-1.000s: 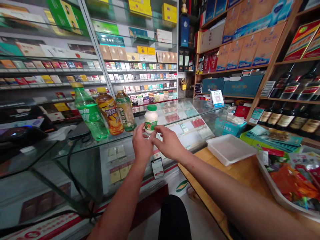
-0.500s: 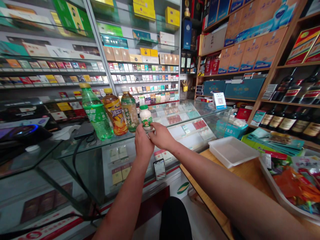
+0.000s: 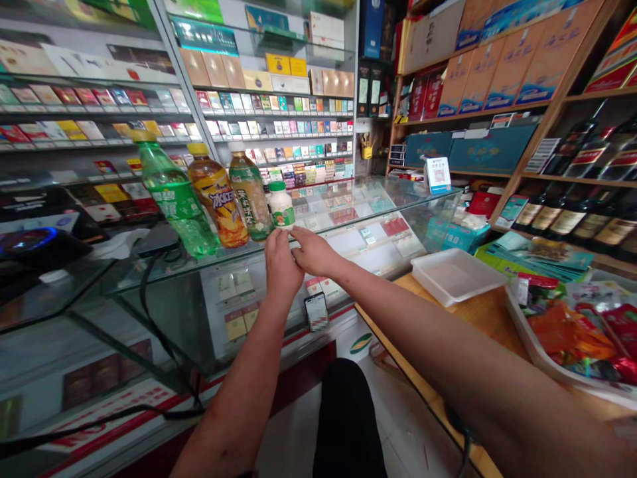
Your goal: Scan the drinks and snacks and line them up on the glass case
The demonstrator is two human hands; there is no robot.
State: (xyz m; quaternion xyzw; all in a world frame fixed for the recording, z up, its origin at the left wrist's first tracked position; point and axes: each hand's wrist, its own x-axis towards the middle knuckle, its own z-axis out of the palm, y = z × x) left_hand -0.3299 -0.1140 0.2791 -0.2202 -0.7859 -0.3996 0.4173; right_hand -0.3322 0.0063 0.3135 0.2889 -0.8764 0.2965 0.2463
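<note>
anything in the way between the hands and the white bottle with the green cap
Nothing visible: the left hand and right hand are at the foot of the white bottle, on its near side. The next drink bottle stands to its left, not between.

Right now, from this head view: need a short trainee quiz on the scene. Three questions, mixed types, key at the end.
1. True or false: the left hand and right hand are gripping the small bottle by its cap.

2. How many taller bottles stand in a row beside the small bottle?
A) two
B) three
C) five

3. Fill in: the white plastic tray sits on a table made of ____.

Key
1. False; the fingertips are down by its base, and the cap is uncovered.
2. B
3. Wood, by its look.
</note>
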